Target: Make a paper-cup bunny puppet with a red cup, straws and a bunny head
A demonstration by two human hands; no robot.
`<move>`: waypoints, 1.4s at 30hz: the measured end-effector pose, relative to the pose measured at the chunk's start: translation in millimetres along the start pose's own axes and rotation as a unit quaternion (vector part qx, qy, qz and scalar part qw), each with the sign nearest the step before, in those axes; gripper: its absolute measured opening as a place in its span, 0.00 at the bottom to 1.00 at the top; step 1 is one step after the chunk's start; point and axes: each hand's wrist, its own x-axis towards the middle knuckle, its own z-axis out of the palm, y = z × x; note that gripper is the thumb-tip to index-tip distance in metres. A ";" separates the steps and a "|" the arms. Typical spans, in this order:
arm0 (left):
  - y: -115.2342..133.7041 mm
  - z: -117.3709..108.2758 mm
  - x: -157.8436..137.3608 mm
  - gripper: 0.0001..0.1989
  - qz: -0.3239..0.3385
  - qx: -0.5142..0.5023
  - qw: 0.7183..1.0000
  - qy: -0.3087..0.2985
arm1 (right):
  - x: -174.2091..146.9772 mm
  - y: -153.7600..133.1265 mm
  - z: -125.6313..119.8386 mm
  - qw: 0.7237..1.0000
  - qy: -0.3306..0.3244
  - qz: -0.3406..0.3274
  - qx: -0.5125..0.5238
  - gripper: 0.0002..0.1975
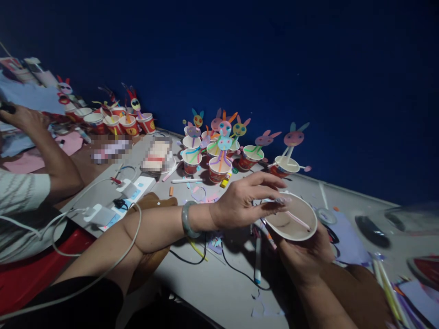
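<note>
My right hand [307, 253] is wrapped round a paper cup [286, 224] from below, and the cup's mouth tilts toward me. Over its left rim reaches my left hand [248, 198], a bangle on the wrist. Its thumb and fingertips come together above the opening; whatever they pinch is too small to make out. A thin pink strip [297, 220] lies inside the cup, one end close to those fingertips. Behind my hands stand several red paper cups with paper rabbit figures rising from them, such as a pink-faced rabbit [294, 138] and a light-blue-faced one [224, 143].
A white power strip [142, 189] with plugs and cables lies at left, one cable crossing my left arm. A marker [258, 260], a glue stick [225, 180], tape roll [325, 215] and paper scraps are scattered about. Another person's arm [56, 146] works at far left, near more cups [128, 125].
</note>
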 end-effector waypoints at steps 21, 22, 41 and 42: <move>2.6 -5.3 5.2 0.11 -0.041 -0.030 0.998 -0.033 | 0.4 -0.5 2.4 0.999 0.021 0.048 0.005 0.33; 2.4 -5.7 5.6 0.11 -0.040 -0.031 0.998 -0.034 | 0.1 -0.2 2.3 0.999 0.021 0.049 0.007 0.33; -2.8 -4.4 2.5 0.12 -0.031 -0.029 0.998 -0.046 | -0.5 -1.8 2.6 0.996 0.017 0.080 0.022 0.32; -2.6 -3.1 1.7 0.12 -0.029 -0.030 0.998 -0.037 | -0.9 -1.0 2.6 0.997 0.016 0.075 0.022 0.32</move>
